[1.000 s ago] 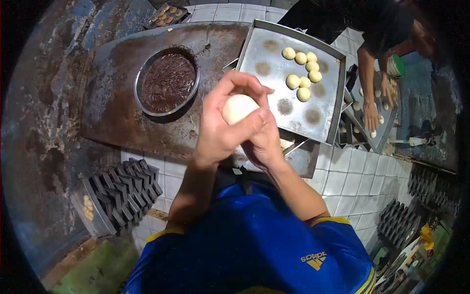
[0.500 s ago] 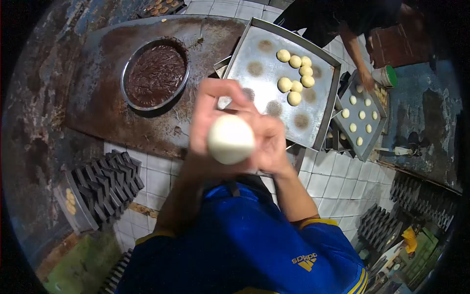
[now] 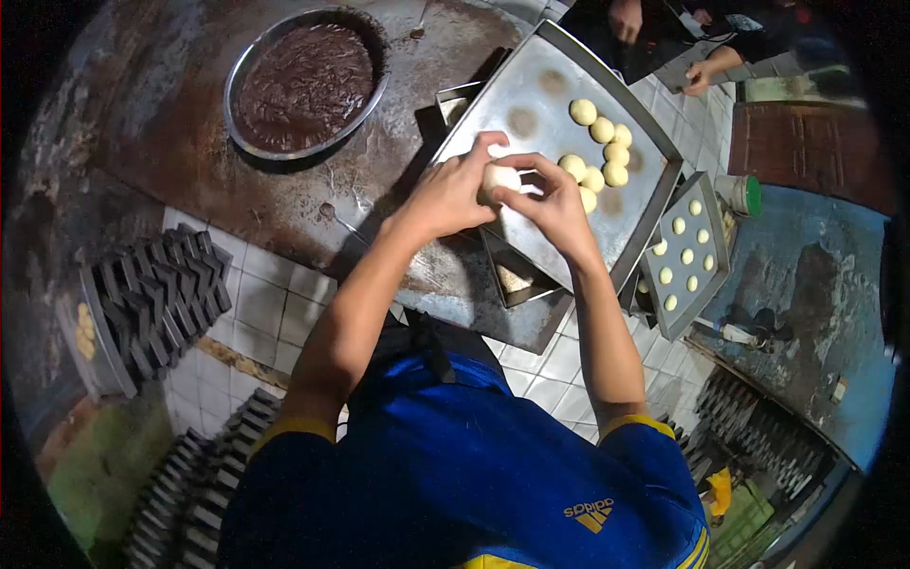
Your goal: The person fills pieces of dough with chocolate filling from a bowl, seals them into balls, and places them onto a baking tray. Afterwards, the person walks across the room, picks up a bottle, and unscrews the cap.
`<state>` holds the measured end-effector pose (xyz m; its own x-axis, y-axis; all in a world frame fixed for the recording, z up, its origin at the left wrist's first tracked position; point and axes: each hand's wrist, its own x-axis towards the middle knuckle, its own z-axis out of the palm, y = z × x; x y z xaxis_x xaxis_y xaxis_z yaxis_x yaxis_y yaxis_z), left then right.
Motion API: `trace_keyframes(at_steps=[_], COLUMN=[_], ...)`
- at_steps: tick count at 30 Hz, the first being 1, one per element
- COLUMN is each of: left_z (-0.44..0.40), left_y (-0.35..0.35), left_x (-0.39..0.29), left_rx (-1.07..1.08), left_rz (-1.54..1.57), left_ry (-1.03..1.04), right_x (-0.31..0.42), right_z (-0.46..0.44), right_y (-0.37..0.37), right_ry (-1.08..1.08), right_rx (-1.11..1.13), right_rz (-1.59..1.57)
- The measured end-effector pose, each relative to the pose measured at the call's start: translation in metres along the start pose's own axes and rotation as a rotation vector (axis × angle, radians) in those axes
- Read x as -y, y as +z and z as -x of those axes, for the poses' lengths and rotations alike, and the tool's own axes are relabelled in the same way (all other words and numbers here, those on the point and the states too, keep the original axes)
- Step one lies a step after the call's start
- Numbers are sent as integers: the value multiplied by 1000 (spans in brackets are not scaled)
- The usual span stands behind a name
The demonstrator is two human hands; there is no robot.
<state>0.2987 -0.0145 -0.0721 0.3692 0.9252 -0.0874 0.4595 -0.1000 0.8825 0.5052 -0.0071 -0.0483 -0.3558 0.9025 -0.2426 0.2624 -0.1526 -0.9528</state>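
A pale dough ball (image 3: 500, 182) sits between my two hands, over the near left part of a large metal tray (image 3: 531, 85). My left hand (image 3: 459, 192) curls around its left side, partly covering it. On the other side, my right hand (image 3: 552, 201) has its thumb and fingers bent against the ball. Several smooth yellowish dough balls (image 3: 603, 130) rest in a cluster on the tray, just beyond my right hand. To the left, a round metal bowl (image 3: 233, 128) holds a dark brown paste (image 3: 303, 90).
A worn table (image 3: 180, 114) carries the bowl and tray. At right, a smaller tray (image 3: 713, 194) bears spaced dough balls beside a green-lidded tub (image 3: 749, 196). Dark stacked racks (image 3: 161, 294) stand at lower left. A co-worker's hands (image 3: 700, 78) show at upper right.
The dough ball, earlier held up near the camera, is now lower over the tray between both hands. My view has shifted. The co-worker's hand has left the smaller tray.
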Motion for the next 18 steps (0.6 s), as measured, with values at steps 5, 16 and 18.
trace_keyframes(at_steps=[5, 16, 18], left_z=[46, 131, 126], left_y=[-37, -28, -29], left_x=[33, 56, 43], left_rx=[-241, -335, -254], left_rz=[34, -13, 255], left_ry=[-62, -63, -331], right_x=[-78, -129, -119], right_z=[-44, -74, -62], right_y=[3, 13, -36], right_ry=[-180, -222, -32], right_rx=[76, 183, -48], right_rz=[772, 485, 34])
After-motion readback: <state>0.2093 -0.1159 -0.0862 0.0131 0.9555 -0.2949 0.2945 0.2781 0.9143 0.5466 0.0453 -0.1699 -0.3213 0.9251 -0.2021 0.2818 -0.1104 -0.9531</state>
